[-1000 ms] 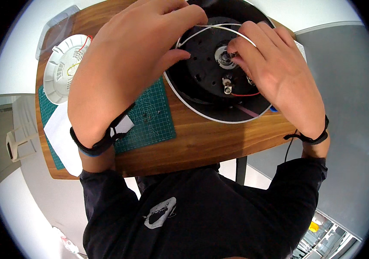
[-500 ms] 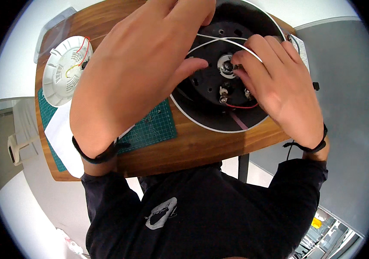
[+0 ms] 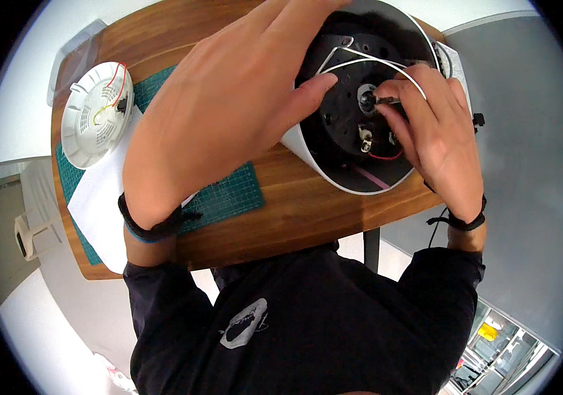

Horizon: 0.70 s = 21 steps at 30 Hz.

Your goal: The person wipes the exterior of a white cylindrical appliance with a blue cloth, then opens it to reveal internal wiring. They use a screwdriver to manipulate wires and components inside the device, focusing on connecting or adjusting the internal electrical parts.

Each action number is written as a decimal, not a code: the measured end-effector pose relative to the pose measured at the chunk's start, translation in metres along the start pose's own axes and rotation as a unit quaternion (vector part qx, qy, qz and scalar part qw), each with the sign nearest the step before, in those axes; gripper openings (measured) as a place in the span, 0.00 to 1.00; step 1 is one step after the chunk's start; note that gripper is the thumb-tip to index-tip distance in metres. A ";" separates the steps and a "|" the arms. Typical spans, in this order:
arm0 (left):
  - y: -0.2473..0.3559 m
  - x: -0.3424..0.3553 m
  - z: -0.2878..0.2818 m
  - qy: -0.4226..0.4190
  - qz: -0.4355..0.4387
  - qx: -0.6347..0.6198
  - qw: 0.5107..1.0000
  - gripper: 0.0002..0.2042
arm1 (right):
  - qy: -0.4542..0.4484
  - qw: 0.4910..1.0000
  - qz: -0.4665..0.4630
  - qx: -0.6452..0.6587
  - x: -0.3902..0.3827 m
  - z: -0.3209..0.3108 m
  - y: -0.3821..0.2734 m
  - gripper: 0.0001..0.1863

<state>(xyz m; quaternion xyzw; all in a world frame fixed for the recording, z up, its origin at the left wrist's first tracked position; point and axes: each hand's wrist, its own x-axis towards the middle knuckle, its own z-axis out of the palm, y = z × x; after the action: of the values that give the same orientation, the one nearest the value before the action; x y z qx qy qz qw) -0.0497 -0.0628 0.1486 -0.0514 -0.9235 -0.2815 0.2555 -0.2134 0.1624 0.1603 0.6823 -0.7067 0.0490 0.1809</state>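
A round housing [image 3: 308, 148] with a white outer wall and black inside sits tilted at the table's far right. My left hand [image 3: 235, 85] reaches over its left side and grips it, thumb extended over the inside; the fingertips are cut off by the picture's top. My right hand [image 3: 436, 128] pinches a small dark metal piece [image 3: 388, 101] against the shiny round fitting [image 3: 367, 99] in the middle of the base. White wire [image 3: 367, 60] loops across the opening, passing by the right fingers. Below the fitting are a metal terminal [image 3: 366, 141] and a red wire [image 3: 387, 157].
On the left, a white vented cover [image 3: 87, 141] with thin red and yellow wires rests beside white paper [image 3: 100, 204] and a green cutting mat [image 3: 229, 191]. A clear plastic tray [image 3: 74, 56] stands at the wooden table's [image 3: 308, 207] far left. A grey panel [image 3: 525, 131] is at right.
The housing has shifted right and tilted, so its white outer wall now shows at lower left. Both hands moved with it, and the right fingers remain at the central fitting.
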 end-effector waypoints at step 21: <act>0.010 0.003 -0.009 -0.056 -0.073 0.054 0.994 0.31 | 0.027 0.997 0.014 0.072 0.014 0.000 0.004 0.12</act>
<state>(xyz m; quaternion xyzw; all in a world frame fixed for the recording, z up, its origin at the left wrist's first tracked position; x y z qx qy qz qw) -0.0457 -0.0594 0.1613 0.0147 -0.9515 -0.2454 0.1849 -0.2169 0.1494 0.1659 0.6821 -0.7055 0.1210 0.1495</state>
